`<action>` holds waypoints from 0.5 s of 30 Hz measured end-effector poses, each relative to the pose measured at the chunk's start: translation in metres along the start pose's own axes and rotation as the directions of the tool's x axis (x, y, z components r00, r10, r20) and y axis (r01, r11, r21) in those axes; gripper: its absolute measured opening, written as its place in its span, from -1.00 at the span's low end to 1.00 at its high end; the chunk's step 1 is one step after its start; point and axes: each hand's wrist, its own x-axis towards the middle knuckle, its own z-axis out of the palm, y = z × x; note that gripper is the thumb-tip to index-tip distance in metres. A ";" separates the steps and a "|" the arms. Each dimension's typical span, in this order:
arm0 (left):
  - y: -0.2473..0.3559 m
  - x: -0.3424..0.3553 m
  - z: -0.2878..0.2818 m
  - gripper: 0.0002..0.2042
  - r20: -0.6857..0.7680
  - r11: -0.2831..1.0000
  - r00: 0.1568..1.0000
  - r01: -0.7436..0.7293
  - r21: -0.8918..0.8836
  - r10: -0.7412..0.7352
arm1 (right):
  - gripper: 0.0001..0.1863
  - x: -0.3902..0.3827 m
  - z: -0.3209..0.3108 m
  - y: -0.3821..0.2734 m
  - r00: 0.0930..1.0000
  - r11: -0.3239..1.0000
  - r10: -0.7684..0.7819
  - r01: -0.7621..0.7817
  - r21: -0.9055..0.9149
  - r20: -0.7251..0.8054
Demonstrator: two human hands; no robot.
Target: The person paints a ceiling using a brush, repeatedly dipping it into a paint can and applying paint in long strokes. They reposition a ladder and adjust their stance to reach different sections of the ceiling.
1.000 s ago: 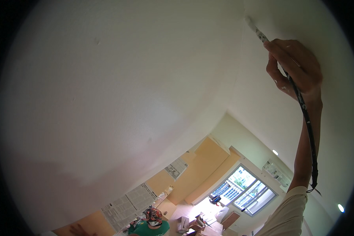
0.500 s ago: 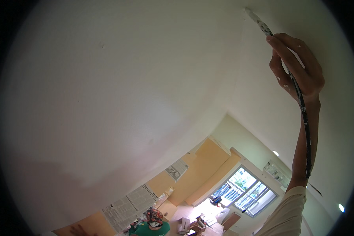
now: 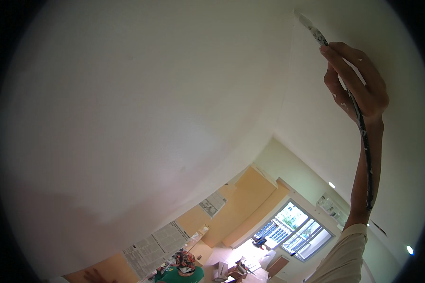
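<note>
relative to 1.0 s earlier, the right hand [image 3: 363,89] sits slightly higher in view, with a wider gap between 2 of its fingers [image 3: 345,67]. the brush [image 3: 364,137] has its bristle tip nearer the top edge; the lower end of its handle, formerly level with the sleeve cuff [image 3: 356,229], now lies over the forearm [image 3: 360,193].

Head cam twd R hand [image 3: 365,90], close

The right sleeve [image 3: 342,252] is pale beige, loosely creased cloth; small white flecks [image 3: 360,60] dot the bare right hand [image 3: 367,94].
</note>
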 end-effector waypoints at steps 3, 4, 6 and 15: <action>0.000 0.000 0.004 0.30 -0.001 1.000 1.000 -0.002 -0.003 0.002 | -0.58 0.002 0.000 0.001 1.000 0.999 -0.026 0.025 -0.028 -0.014; 0.000 0.001 0.005 0.29 0.001 1.000 1.000 0.000 -0.004 0.000 | -0.58 0.001 -0.001 0.002 1.000 0.999 -0.025 0.025 -0.031 -0.006; 0.001 0.000 0.004 0.29 -0.003 1.000 1.000 -0.007 0.008 0.007 | -0.53 -0.001 0.000 0.003 1.000 0.999 -0.029 0.029 -0.017 0.012; 0.002 0.004 -0.002 0.30 0.049 0.999 0.999 -0.013 0.044 0.011 | -0.45 -0.003 -0.004 0.003 0.995 1.000 -0.026 0.027 -0.012 0.097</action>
